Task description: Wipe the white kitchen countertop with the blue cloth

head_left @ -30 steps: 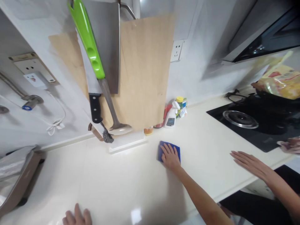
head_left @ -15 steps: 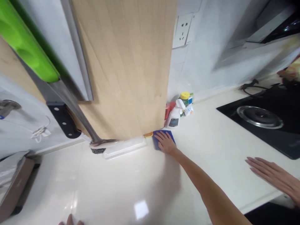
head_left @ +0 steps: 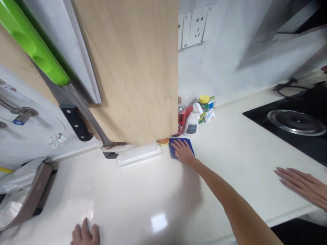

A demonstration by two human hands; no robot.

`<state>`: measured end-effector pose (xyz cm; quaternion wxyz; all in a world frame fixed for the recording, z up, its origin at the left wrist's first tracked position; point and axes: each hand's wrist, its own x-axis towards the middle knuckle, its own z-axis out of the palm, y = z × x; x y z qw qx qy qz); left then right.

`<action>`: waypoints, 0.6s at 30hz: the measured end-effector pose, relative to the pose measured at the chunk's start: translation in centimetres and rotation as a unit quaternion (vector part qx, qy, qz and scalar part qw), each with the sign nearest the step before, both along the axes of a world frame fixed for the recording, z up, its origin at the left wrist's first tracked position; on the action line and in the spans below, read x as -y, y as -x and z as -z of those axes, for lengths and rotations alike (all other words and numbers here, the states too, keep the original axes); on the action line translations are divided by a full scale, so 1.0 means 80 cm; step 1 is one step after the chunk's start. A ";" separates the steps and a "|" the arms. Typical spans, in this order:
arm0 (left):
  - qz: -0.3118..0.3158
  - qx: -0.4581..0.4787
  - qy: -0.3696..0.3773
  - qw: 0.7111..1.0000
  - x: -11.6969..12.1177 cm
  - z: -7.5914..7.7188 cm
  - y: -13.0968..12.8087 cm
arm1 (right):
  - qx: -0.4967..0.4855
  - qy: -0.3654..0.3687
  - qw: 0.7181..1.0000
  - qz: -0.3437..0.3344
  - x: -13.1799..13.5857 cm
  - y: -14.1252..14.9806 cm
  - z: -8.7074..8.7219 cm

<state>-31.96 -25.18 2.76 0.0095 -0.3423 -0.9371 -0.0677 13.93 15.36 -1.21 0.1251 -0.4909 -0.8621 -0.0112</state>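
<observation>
My right hand point(head_left: 183, 151) lies flat on a folded blue cloth point(head_left: 173, 154) with its fingers spread, pressing it to the white countertop point(head_left: 133, 200). Just behind the cloth stands a white spray bottle point(head_left: 192, 122), and beside that a red bottle point(head_left: 181, 119). An orange-and-yellow round item point(head_left: 163, 141) is close to the cloth's left edge, partly hidden by the wooden board. At the bottom left, my left hand point(head_left: 85, 234) rests on the counter, fingers apart and holding nothing; its wrist is out of view.
Another person's hand point(head_left: 302, 185) lies on the counter at right, near the black cooktop point(head_left: 255, 112). A large wooden board point(head_left: 133, 68), with a green-handled utensil point(head_left: 38, 47) before it, looms close. A white lidded box point(head_left: 139, 154) and a dish rack point(head_left: 35, 194) stand left.
The view has shifted slightly, so more of my left hand and of the red bottle shows. My right hand stays flat on the blue cloth.
</observation>
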 end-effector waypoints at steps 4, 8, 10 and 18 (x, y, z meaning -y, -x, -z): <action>0.003 -0.012 -0.005 1.000 0.001 0.000 -0.001 | 0.009 0.004 0.999 0.035 0.052 0.002 0.001; 0.017 -0.023 -0.015 0.999 0.005 0.006 0.000 | 0.013 0.007 0.998 0.057 0.116 0.016 0.004; 0.018 -0.028 -0.023 0.999 0.006 0.006 -0.002 | 0.012 0.011 0.998 0.058 0.151 0.031 0.006; 0.025 -0.013 -0.046 0.999 0.001 -0.008 -0.014 | -0.037 0.071 0.996 -0.041 0.300 0.073 -0.009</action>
